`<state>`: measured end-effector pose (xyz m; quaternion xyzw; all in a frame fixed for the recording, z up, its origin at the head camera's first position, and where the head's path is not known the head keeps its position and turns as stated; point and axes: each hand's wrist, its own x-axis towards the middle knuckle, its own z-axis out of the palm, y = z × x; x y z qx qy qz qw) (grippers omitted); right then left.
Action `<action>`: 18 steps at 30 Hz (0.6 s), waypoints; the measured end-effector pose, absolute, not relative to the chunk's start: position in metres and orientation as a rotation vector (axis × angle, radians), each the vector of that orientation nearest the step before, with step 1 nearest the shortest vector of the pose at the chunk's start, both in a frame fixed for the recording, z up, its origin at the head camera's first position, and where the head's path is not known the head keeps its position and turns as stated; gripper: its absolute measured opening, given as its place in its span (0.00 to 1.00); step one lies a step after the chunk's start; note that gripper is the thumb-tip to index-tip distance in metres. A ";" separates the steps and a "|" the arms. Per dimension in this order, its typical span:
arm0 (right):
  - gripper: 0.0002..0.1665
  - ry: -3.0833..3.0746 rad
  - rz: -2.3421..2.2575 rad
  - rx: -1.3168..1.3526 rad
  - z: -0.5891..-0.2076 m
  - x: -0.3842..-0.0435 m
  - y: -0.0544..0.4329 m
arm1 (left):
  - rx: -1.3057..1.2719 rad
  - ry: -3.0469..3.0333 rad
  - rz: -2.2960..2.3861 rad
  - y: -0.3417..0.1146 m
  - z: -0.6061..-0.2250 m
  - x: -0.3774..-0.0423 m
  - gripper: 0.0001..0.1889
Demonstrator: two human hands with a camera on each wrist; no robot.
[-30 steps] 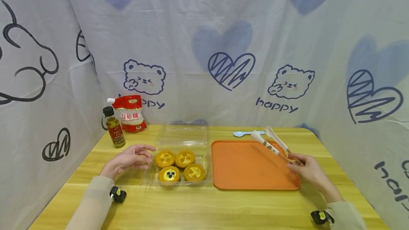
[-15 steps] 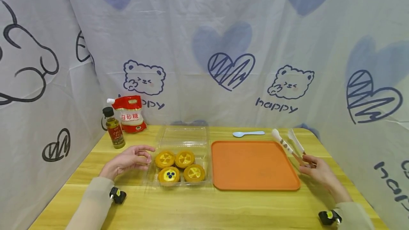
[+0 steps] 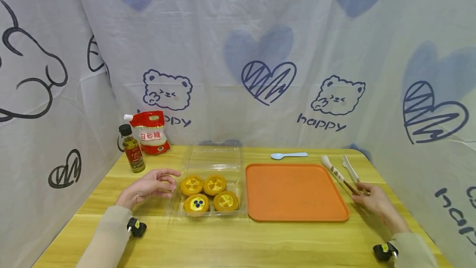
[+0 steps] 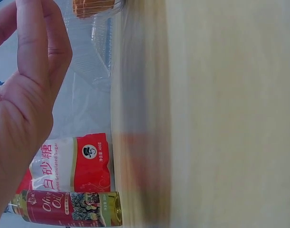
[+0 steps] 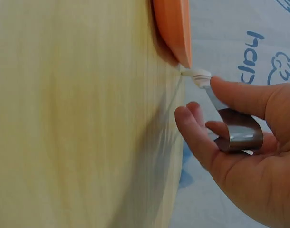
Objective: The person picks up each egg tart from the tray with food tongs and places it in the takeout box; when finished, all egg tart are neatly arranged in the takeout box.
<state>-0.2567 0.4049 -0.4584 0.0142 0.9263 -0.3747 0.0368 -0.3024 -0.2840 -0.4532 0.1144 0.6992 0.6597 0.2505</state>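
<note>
In the head view my right hand (image 3: 377, 202) holds tongs (image 3: 336, 173) at their bent end, right of the tray. Their two pale arms spread apart and point away from me. The right wrist view shows the tongs' curved metal bend (image 5: 245, 134) between thumb and fingers, with the tips low near the table. My left hand (image 3: 150, 187) hovers with loosely bent fingers, nothing in it, beside an open clear plastic box (image 3: 213, 158). Several egg tarts sit in the box; one tart (image 3: 196, 204) has blueberries on top, the others, such as the front right tart (image 3: 226, 201), pale fruit pieces.
An orange tray (image 3: 297, 193) lies right of the box. Behind it is a light blue spoon (image 3: 289, 156). A bottle of olive oil (image 3: 133, 152) and a red and white bag of sugar (image 3: 152, 133) stand at the back left. A printed curtain (image 3: 223, 53) closes off the back and sides.
My right hand has carried the tongs rightward off the tray and lowered them toward the table beside it. The left hand has stayed in place.
</note>
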 end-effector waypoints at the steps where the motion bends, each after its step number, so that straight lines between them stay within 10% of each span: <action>1: 0.41 2.836 -1.154 0.036 -0.458 -0.257 0.406 | 0.313 1.901 1.796 -0.284 -0.453 -0.302 0.33; 18: 0.42 2.589 -1.290 -0.145 -0.471 -0.276 0.443 | 0.319 1.904 1.792 -0.285 -0.454 -0.304 0.33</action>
